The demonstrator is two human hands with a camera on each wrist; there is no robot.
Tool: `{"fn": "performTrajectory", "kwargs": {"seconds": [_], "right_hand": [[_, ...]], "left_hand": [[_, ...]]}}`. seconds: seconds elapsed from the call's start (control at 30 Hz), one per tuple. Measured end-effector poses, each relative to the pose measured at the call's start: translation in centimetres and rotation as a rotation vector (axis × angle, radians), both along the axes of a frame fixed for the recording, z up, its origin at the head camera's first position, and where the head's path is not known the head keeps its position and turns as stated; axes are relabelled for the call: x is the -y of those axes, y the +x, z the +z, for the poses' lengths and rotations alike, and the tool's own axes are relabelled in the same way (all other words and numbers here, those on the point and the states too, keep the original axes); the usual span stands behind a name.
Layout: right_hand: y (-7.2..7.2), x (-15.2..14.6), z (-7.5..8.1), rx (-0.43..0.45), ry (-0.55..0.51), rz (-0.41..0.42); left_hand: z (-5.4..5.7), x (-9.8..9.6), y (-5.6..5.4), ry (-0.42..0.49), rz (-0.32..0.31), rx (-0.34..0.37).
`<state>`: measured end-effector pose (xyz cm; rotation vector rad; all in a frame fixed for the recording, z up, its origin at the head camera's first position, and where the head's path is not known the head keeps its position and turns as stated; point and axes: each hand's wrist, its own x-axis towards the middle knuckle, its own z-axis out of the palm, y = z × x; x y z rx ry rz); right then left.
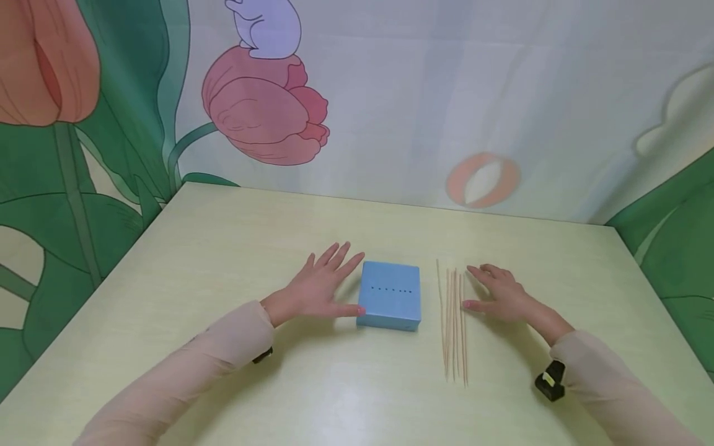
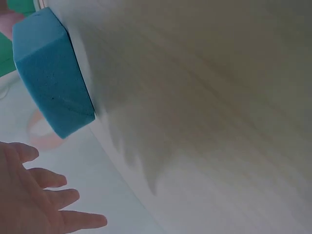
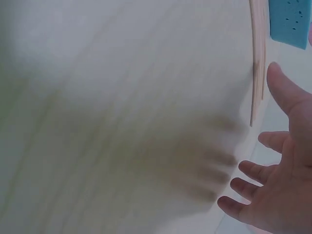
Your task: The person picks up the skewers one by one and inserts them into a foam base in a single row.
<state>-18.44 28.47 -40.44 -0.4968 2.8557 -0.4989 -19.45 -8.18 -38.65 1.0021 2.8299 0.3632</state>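
A light blue block [image 1: 390, 306] with a row of small dark holes across its top lies flat on the table. To its left my left hand [image 1: 320, 288] is spread with straight fingers, its thumb tip overlapping the block's left edge; whether it touches is unclear. Several thin wooden sticks [image 1: 454, 322] lie side by side to the right of the block. Just right of them hovers my right hand [image 1: 499, 297], fingers loosely extended, holding nothing. In the right wrist view, the thumb points toward the sticks [image 3: 258, 58], with the blue block [image 3: 290, 22] beyond.
The pale wooden table [image 1: 223, 248] extends around both hands. Behind it hangs a printed curtain [image 1: 379, 111] with flowers and leaves. A dark wrist device [image 1: 551, 381] is strapped at the right sleeve.
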Motion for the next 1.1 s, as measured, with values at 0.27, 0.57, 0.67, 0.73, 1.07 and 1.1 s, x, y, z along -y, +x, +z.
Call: {"fn": "performTrajectory", "kwargs": {"seconds": [0.27,0.57,0.67,0.73,1.07,1.1], "right_hand": [[-0.2,0.0,-0.7,-0.004,0.027,0.006],[-0.3,0.6,-0.7,-0.001,-0.007,-0.016],[-0.5,0.8,-0.5,-0.001,-0.039,-0.033],[-0.6,0.7,-0.5,0.001,-0.064,-0.044],[-0.4,0.3,0.2,0.055,-0.277,-0.133],[-0.4,0.2,0.2,0.058,-0.323,-0.140]], "left_hand": [[-0.4,-1.1,-0.7,0.010,-0.003,0.172],[-0.9,-1.3,-1.0,0.069,-0.009,0.245],[-0.9,-1.4,-1.1,0.101,0.005,0.301],[-1.0,-1.5,-1.1,0.110,0.016,0.327],[-1.0,-1.7,-1.5,0.068,0.029,0.338],[-1.0,-1.7,-1.5,0.067,0.031,0.341]]}}
